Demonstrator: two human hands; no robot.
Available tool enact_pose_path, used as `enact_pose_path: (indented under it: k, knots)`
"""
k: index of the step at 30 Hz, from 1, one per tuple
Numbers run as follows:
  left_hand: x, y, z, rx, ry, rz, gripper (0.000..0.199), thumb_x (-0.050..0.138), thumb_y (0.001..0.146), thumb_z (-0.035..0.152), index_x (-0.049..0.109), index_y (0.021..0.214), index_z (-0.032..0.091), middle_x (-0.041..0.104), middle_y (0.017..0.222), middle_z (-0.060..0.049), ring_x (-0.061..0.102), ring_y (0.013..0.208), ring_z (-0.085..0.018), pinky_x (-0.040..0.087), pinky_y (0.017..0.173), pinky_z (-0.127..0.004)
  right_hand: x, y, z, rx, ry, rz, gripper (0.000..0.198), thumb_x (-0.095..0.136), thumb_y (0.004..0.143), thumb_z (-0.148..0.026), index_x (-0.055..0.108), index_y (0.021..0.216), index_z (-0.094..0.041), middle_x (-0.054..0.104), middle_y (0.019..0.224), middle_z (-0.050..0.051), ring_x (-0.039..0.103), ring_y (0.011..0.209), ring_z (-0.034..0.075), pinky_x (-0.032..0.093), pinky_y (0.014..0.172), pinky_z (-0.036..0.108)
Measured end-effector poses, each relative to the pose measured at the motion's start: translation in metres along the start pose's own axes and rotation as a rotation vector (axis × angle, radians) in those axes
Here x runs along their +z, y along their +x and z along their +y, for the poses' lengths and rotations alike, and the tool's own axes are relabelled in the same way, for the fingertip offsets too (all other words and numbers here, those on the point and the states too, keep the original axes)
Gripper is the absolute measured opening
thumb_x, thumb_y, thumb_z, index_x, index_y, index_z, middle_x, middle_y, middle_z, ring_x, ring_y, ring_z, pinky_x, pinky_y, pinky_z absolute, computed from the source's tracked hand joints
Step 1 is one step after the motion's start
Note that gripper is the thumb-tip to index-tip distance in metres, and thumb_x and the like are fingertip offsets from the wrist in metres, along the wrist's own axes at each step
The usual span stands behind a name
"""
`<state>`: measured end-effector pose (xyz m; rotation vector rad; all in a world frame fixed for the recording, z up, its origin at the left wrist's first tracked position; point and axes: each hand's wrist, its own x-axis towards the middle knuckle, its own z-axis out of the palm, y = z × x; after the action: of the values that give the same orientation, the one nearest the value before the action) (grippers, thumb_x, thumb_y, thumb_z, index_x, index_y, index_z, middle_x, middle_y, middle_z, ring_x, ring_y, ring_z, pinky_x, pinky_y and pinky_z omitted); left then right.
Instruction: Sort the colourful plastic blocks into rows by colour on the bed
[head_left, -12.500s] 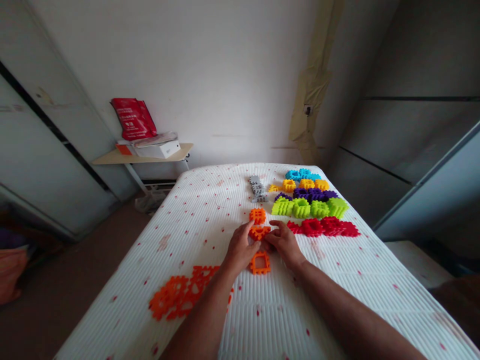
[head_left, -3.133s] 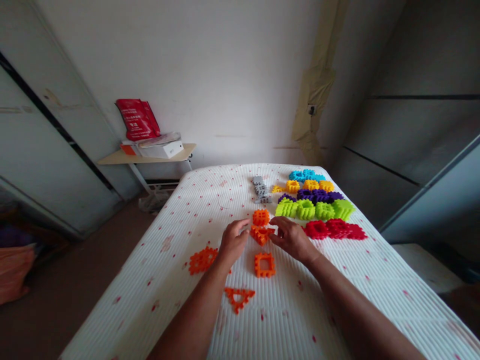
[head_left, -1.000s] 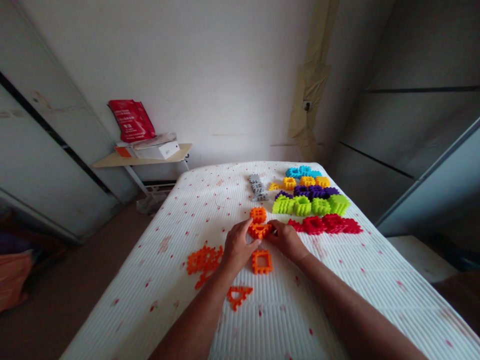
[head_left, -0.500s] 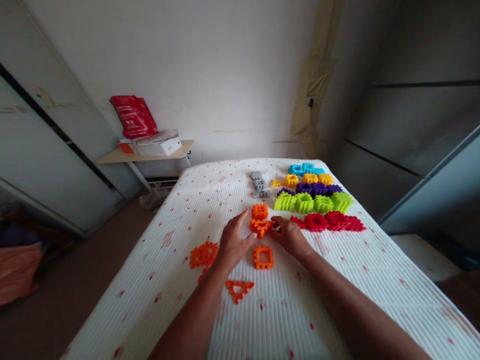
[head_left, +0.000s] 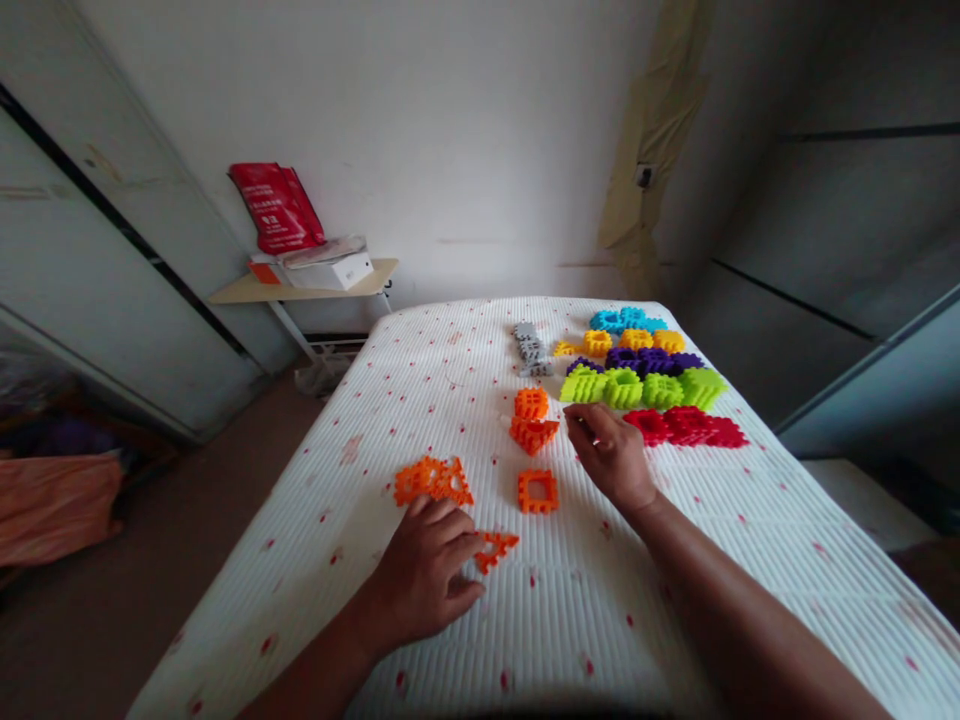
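My left hand (head_left: 431, 572) lies palm down on the white dotted bed cover (head_left: 420, 400), fingers spread, with its fingertips on a flat orange triangle piece (head_left: 496, 548). Just beyond it sits a cluster of joined orange pieces (head_left: 433, 481). My right hand (head_left: 611, 458) rests further up, loosely curled and holding nothing, beside a small stack of orange triangles (head_left: 534, 433). An orange square stack (head_left: 532, 403) stands behind that, and an orange square frame (head_left: 538, 491) lies between my hands.
Sorted rows lie at the far right: red (head_left: 686, 428), green (head_left: 641, 388), purple (head_left: 649, 360), yellow (head_left: 622, 343), cyan (head_left: 626, 320), plus grey pieces (head_left: 531, 348). A side table (head_left: 307, 292) with a red bag (head_left: 276, 207) stands past the bed's left corner.
My left hand has drawn back from the triangle stack toward me and landed on the loose orange triangle. My right hand has let go of the stack and shifted slightly right.
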<state>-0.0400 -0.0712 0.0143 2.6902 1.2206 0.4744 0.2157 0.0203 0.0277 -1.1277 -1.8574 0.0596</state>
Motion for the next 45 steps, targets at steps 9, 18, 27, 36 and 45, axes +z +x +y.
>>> enact_pose_path:
  k: [9, 18, 27, 36, 45]
  knots:
    - [0.019, 0.003, 0.015, -0.062, 0.188, 0.034, 0.008, 0.051, 0.076, 0.018, 0.059, 0.076, 0.020, 0.058, 0.073, -0.003, 0.050, 0.076, -0.021, 0.035, 0.074, -0.040, -0.003, 0.000, 0.005, -0.010, -0.023, 0.080, 0.015, 0.046, 0.087, -0.020, 0.060, 0.089, -0.020, 0.066, 0.078, 0.005, 0.063, 0.073, 0.017, 0.050, 0.067, 0.027]
    - [-0.009, 0.020, -0.013, -0.646, -0.746, 0.523, 0.013, 0.055, 0.074, 0.028, 0.063, 0.080, 0.019, 0.063, 0.070, -0.002, 0.057, 0.064, -0.014, 0.046, 0.060, -0.029, -0.006, 0.000, 0.000, 0.008, 0.037, 0.062, 0.012, 0.047, 0.086, -0.020, 0.059, 0.086, -0.020, 0.066, 0.078, 0.004, 0.062, 0.069, 0.015, 0.049, 0.063, 0.025]
    - [0.004, 0.087, 0.004, -0.788, -1.661, 0.647, 0.023, 0.073, 0.056, 0.021, 0.059, 0.073, 0.013, 0.063, 0.061, -0.001, 0.056, 0.054, -0.009, 0.043, 0.052, -0.021, 0.017, -0.010, -0.019, -0.066, 0.218, -0.098, 0.012, 0.052, 0.086, -0.023, 0.059, 0.095, -0.017, 0.064, 0.084, 0.006, 0.056, 0.057, 0.010, 0.046, 0.055, 0.023]
    - [0.014, 0.096, 0.019, -0.775, -1.834, 0.511, 0.021, 0.073, 0.059, 0.020, 0.060, 0.073, 0.012, 0.062, 0.062, -0.001, 0.054, 0.054, -0.008, 0.041, 0.051, -0.019, 0.014, -0.008, -0.012, 0.245, 0.549, -0.114, 0.015, 0.059, 0.080, -0.030, 0.062, 0.088, -0.017, 0.062, 0.075, 0.003, 0.056, 0.060, 0.012, 0.046, 0.055, 0.024]
    - [0.014, 0.100, 0.014, -0.614, -1.343, 0.519, 0.023, 0.068, 0.064, 0.024, 0.061, 0.084, 0.013, 0.064, 0.071, -0.001, 0.056, 0.061, -0.009, 0.044, 0.055, -0.019, 0.003, 0.006, -0.015, 0.621, 1.048, -0.233, 0.023, 0.070, 0.068, -0.035, 0.060, 0.072, -0.016, 0.057, 0.053, -0.003, 0.047, 0.043, 0.007, 0.040, 0.044, 0.021]
